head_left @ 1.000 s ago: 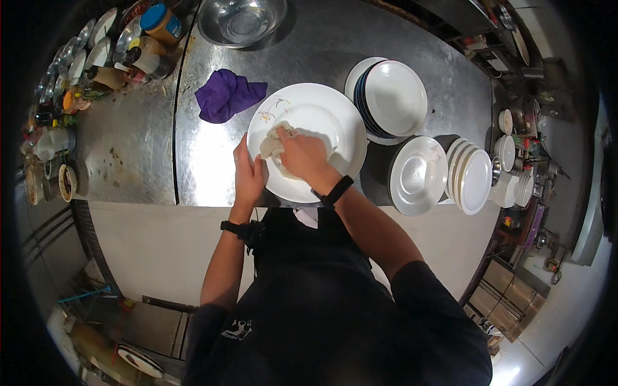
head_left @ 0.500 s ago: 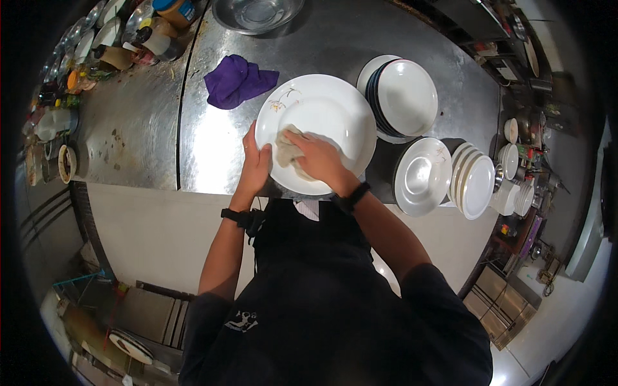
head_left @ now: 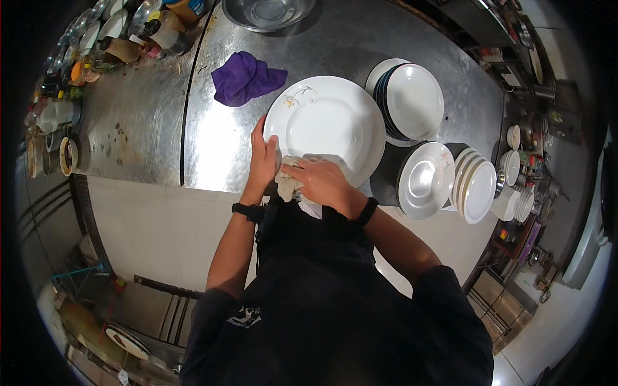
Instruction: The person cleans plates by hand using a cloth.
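A large white plate (head_left: 335, 119) with a small floral print on its upper left rim is in front of me. My left hand (head_left: 261, 161) grips its left edge, thumb on the rim and the other fingers partly hidden beside and under it. My right hand (head_left: 322, 180) is closed on a crumpled off-white cloth (head_left: 288, 184) and presses it against the plate's near left rim. Part of the cloth hangs over that edge. A purple cloth (head_left: 244, 78) lies bunched on the steel table, beyond the plate's left side.
Right of the plate stands a stack of plates (head_left: 415, 103). Nearer me are a floral plate (head_left: 425, 180) and another stack (head_left: 477, 193) at the edge of the steel table (head_left: 138, 122). A metal bowl (head_left: 267, 13) sits at the back; squeeze bottles (head_left: 164, 37) crowd the far left.
My right hand and the off-white cloth have moved from the plate's inner face down to its near left rim. The left hand still holds the plate. The whole view has shifted slightly.
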Tool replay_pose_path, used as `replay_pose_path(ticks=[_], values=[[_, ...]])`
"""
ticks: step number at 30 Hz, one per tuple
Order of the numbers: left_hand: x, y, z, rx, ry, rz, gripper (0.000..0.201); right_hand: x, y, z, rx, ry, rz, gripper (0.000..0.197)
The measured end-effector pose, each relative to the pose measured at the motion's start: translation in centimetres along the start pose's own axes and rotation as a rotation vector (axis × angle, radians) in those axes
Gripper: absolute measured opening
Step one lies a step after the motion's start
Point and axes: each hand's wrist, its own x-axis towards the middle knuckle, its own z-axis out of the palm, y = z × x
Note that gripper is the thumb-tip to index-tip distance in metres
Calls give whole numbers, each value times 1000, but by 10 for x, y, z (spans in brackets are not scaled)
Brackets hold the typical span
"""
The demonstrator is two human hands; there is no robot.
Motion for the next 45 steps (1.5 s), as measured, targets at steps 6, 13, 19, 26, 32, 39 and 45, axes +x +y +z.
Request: replay_pose_path(ticks=[6, 13, 19, 26, 32, 39, 45], values=[[-1, 7, -3, 40, -40, -33, 62, -78, 29, -24, -4, -6, 71, 51], [-2, 8, -1, 14, -45, -43, 63, -78, 19, -1, -123, 109, 398, 45], [-11, 44, -12, 880, 64, 305, 67, -29, -30, 26, -83, 271, 229, 49], [-43, 58, 4, 1002, -618, 628, 44, -55, -4, 25, -91, 205, 391, 40], [-41, 58, 5, 1017, -665, 669, 61, -101, 71, -52, -231, 287, 570, 50], [-42, 56, 4, 1149, -691, 682, 67, -55, 12, 38, -176, 282, 297, 17], [-40, 55, 5, 987, -631, 632, 67, -59, 94, -41, -438, 77, 441, 36]])
